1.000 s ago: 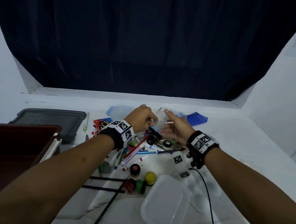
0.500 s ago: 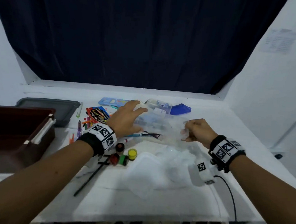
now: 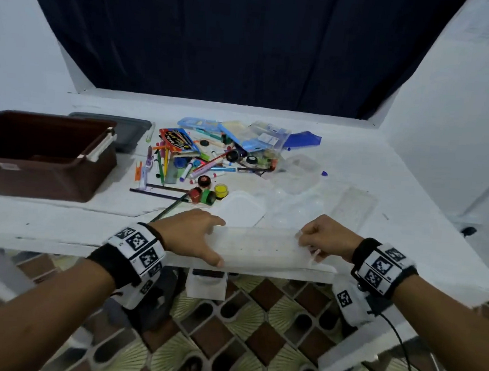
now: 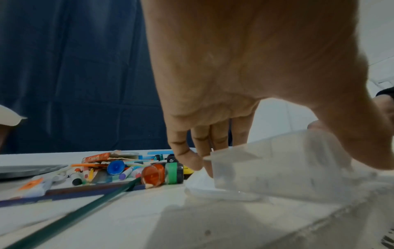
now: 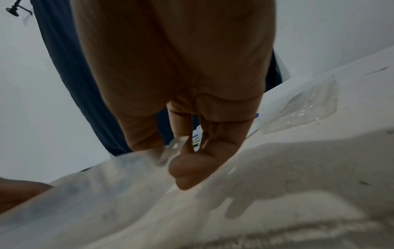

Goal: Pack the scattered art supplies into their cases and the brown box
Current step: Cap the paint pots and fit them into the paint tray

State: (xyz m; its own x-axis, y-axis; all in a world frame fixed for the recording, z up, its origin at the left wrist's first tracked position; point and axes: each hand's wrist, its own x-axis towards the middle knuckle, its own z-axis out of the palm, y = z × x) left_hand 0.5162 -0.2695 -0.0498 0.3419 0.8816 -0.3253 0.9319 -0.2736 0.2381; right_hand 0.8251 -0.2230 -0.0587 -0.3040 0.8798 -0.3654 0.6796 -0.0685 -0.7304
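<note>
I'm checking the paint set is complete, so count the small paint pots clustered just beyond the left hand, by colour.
Yellow round paint pot: 1
Green round paint pot, on its side: 1
Red round paint pot, on its side: 1
Black round paint pot with a red top: 1
Total: 4

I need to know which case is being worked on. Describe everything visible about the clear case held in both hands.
The clear plastic case is long, shallow, boxy and translucent, and looks empty. It lies lengthwise along the near edge of the white table. The left hand grips its left end, thumb on the near side; the right hand pinches its right end. Whether it is open cannot be told.
</note>
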